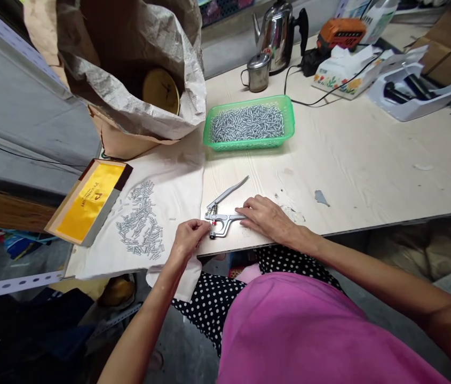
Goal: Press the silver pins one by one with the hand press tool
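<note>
Head view: grey metal hand pliers (231,217) with a springy top handle sit by the front edge of the pale wooden desk (353,165). The right hand (267,217) has its fingers around the lower handle. The left hand (187,237) is at the pliers' head; I can't tell if its fingers hold anything. Little silver metal pieces (147,237) lie on the white cloth (179,181), left of a green plastic basket (249,144).

Across a pale wood-grain tabletop (369,165), we see a white cloth (179,178), snap-fastener pliers (229,217), a green plastic basket (249,143), a lidded metal mug (258,74) and a steel kettle (276,37).
</note>
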Demonstrator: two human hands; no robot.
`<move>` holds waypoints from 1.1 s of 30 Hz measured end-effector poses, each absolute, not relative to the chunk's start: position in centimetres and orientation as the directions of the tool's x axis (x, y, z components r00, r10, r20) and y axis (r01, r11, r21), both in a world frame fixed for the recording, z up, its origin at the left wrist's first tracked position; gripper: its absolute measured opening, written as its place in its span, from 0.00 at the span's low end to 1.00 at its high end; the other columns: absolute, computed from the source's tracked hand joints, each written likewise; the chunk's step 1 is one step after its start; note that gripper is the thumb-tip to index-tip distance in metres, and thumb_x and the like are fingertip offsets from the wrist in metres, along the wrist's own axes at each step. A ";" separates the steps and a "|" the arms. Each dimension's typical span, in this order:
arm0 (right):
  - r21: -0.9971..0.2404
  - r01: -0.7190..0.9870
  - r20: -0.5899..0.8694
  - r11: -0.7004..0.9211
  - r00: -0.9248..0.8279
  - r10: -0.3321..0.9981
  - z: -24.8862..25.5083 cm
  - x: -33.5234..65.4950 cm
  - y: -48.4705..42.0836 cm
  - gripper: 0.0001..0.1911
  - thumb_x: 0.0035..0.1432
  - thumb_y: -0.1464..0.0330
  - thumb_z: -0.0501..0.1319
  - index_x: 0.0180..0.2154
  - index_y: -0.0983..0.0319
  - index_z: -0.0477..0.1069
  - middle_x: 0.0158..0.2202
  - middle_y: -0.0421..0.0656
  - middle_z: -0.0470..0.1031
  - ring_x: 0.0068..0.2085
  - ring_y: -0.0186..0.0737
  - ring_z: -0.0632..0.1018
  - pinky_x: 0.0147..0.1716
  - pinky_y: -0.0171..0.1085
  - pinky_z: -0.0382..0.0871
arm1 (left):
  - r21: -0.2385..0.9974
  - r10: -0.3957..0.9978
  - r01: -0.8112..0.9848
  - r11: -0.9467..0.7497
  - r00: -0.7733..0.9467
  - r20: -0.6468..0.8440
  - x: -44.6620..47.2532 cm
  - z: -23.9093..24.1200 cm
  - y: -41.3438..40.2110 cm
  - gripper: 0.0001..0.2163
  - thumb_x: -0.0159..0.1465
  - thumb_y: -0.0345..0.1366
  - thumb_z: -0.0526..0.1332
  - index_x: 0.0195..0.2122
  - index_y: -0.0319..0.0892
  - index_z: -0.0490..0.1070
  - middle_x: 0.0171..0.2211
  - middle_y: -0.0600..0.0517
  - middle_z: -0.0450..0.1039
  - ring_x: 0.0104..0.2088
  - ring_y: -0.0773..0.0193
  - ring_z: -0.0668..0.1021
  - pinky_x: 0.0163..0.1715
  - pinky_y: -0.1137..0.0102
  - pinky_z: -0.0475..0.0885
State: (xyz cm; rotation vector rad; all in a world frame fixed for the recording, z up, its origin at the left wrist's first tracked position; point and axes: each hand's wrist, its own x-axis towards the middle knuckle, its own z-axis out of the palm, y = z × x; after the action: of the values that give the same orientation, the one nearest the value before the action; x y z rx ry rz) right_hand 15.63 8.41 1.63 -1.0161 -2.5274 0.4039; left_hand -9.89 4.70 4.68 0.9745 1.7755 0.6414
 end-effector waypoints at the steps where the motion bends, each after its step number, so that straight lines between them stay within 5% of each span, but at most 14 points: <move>1: -0.396 0.601 0.232 0.694 -0.666 0.709 1.5 15.9 8.3 0.12 0.69 0.68 0.62 0.51 0.65 0.77 0.44 0.51 0.75 0.44 0.46 0.72 0.43 0.42 0.67 | 0.763 0.839 0.351 0.543 -0.187 -0.512 -9.9 4.7 5.0 0.19 0.49 0.51 0.73 0.24 0.40 0.74 0.15 0.60 0.62 0.13 0.74 0.59 0.14 0.73 0.49; 15: -0.433 0.623 0.188 0.651 -0.644 0.742 0.3 15.9 7.7 0.13 0.72 0.76 0.51 0.40 0.65 0.74 0.38 0.46 0.71 0.36 0.39 0.67 0.35 0.38 0.58 | 0.736 0.804 0.343 0.584 -0.117 -0.584 -9.6 4.6 4.9 0.19 0.48 0.50 0.73 0.22 0.42 0.69 0.13 0.59 0.63 0.13 0.73 0.62 0.13 0.75 0.53; 21: -0.437 0.629 0.136 0.644 -0.661 0.738 1.4 16.0 7.7 0.14 0.71 0.77 0.49 0.38 0.65 0.72 0.37 0.46 0.71 0.34 0.38 0.66 0.34 0.38 0.58 | 0.636 0.733 0.429 0.642 -0.100 -0.673 -9.6 5.5 5.9 0.16 0.52 0.46 0.74 0.25 0.41 0.71 0.14 0.58 0.66 0.13 0.72 0.65 0.14 0.75 0.58; 26: -0.430 0.639 0.077 0.637 -0.677 0.732 2.2 16.1 7.6 0.12 0.70 0.78 0.52 0.38 0.65 0.73 0.39 0.47 0.72 0.34 0.38 0.68 0.35 0.38 0.61 | 0.586 0.678 0.466 0.663 -0.042 -0.734 -9.5 6.4 6.5 0.17 0.49 0.46 0.76 0.25 0.40 0.73 0.15 0.58 0.67 0.15 0.71 0.68 0.16 0.75 0.63; 29: -0.447 0.615 0.068 0.649 -0.700 0.711 2.5 16.4 8.5 0.08 0.70 0.69 0.59 0.43 0.65 0.76 0.44 0.51 0.74 0.41 0.42 0.72 0.41 0.40 0.67 | 0.587 0.674 0.465 0.662 -0.028 -0.738 -9.6 6.4 6.4 0.19 0.46 0.48 0.76 0.25 0.40 0.73 0.15 0.57 0.67 0.16 0.71 0.68 0.16 0.75 0.64; 33: -0.382 0.590 0.161 0.711 -0.715 0.680 2.4 17.0 11.7 0.38 0.61 0.49 0.67 0.63 0.65 0.66 0.65 0.61 0.64 0.63 0.61 0.66 0.57 0.56 0.65 | 0.605 0.690 0.470 0.643 -0.011 -0.724 -9.7 6.2 6.2 0.20 0.45 0.51 0.76 0.24 0.40 0.73 0.14 0.57 0.67 0.15 0.72 0.67 0.16 0.76 0.61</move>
State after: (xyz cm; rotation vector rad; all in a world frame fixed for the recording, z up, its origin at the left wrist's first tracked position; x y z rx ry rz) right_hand 17.03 11.67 2.35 -1.0013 -2.6289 0.4409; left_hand -9.72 6.16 6.18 0.9661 1.6534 0.2266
